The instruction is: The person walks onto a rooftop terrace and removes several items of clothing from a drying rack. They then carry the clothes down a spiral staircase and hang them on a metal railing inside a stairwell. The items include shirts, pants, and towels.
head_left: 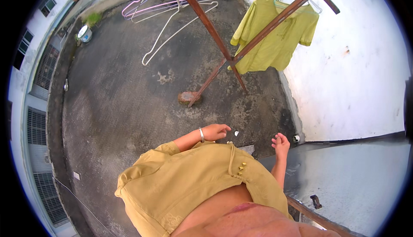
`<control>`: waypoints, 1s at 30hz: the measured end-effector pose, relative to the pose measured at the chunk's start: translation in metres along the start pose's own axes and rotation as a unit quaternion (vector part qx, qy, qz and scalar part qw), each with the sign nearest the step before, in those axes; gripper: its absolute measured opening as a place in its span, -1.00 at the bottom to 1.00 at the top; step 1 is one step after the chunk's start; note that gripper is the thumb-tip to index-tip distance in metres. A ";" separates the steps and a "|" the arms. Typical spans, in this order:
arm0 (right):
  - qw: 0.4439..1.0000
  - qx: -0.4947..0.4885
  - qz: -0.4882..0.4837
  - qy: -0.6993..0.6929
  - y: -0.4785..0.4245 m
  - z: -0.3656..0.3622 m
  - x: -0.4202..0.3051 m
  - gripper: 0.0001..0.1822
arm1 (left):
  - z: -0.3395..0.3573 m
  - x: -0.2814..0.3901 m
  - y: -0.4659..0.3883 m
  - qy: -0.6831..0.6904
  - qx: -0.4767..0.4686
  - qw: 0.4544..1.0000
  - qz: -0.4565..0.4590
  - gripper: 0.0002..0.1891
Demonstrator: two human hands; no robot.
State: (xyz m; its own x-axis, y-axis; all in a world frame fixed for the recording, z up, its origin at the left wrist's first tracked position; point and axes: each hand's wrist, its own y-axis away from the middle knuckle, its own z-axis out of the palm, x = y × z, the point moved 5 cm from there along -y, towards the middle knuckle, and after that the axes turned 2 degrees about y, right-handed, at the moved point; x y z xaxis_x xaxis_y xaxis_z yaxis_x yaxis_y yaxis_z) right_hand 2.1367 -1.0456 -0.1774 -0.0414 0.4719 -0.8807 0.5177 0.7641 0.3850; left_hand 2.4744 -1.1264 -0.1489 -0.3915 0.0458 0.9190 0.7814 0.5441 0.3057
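Note:
My left hand [217, 132], with a silver bangle [202, 135] at the wrist, is held in front of my body. Its fingers are partly bent and apart, with nothing seen in them. To the right, my right hand [281, 142] is raised, its fingers loosely curled and apart, and no object shows in it. Ahead stands a reddish-brown drying rack [222, 45] with crossed legs. A yellow-green short-sleeved shirt [274, 35] hangs at its right on a hanger [298, 9]. Further left are a white hanger [164, 37] and several pink and pale hangers [142, 9].
A brick-like block [188, 98] lies at one rack leg. The white wall [348, 76] and a grey metal sheet-like surface [351, 175] bound the right side. A low parapet [55, 108] edges the concrete floor [129, 92] on the left, near a white pot [85, 34].

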 end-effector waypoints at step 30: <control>0.670 -0.044 -0.733 0.110 -0.356 -0.021 -0.570 -0.70 | 0.012 0.107 -0.295 0.271 0.231 0.932 -0.072 -0.62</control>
State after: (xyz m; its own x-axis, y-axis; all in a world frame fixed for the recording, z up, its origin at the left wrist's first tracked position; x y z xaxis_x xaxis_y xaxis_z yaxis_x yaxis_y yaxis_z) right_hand 1.9584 -1.5772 0.1938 -0.5803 -0.7677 -0.2719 -0.2686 0.4956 -0.8260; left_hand 2.1967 -1.2719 -0.1440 -0.0759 -0.4176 0.9054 0.3976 0.8201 0.4116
